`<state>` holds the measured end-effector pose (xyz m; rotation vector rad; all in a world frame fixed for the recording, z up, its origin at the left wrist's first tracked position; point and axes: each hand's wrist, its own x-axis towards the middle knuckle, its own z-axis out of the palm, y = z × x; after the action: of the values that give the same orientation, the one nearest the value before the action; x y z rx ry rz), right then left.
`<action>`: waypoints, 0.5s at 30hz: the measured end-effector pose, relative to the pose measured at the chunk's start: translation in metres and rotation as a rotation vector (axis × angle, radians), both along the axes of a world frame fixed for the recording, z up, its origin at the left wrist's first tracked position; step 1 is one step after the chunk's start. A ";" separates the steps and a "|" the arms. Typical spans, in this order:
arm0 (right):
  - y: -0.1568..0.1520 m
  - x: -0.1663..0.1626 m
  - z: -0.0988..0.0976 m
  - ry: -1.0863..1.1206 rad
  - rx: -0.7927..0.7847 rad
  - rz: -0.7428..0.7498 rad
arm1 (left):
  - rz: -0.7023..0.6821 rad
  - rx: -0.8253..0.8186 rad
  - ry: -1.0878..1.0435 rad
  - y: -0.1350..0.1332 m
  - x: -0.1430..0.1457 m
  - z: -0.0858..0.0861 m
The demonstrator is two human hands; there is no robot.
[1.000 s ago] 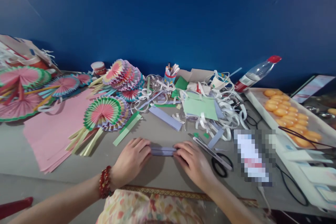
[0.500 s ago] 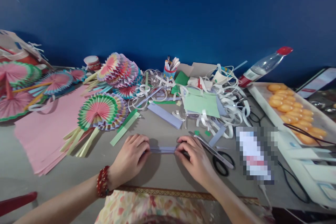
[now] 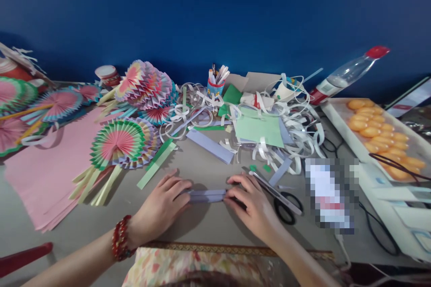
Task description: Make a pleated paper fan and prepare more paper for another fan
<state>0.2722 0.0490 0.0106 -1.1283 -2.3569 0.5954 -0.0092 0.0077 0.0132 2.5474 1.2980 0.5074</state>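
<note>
The left hand (image 3: 160, 204) and the right hand (image 3: 252, 206) are set apart, each with its fingers closed on one end of a folded purple paper strip (image 3: 207, 196) that runs crosswise between them, at or just above the desk (image 3: 205, 228). Black-handled scissors (image 3: 277, 213) lie just beside the right hand, while a light green strip (image 3: 156, 166) and a pleated paper fan (image 3: 117, 141) lie near the left one.

The folded strip (image 3: 207, 196) is matt paper, the bottle (image 3: 348, 73) glossy plastic, the tabletop (image 3: 208, 228) smooth, perhaps laminate.
</note>
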 end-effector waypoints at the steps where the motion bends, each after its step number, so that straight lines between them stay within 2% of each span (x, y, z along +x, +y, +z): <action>1: 0.000 0.000 0.000 -0.007 -0.001 0.003 | 0.006 -0.009 -0.009 0.000 0.000 0.001; 10: 0.002 0.000 0.002 -0.008 -0.059 -0.016 | 0.042 -0.127 -0.052 0.003 0.000 0.003; 15: 0.000 -0.006 0.004 -0.050 -0.033 -0.050 | 0.091 -0.129 0.032 0.004 0.007 0.009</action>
<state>0.2666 0.0495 0.0143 -1.2266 -2.3612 0.5970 -0.0020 0.0119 0.0225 2.4100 1.4143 0.3886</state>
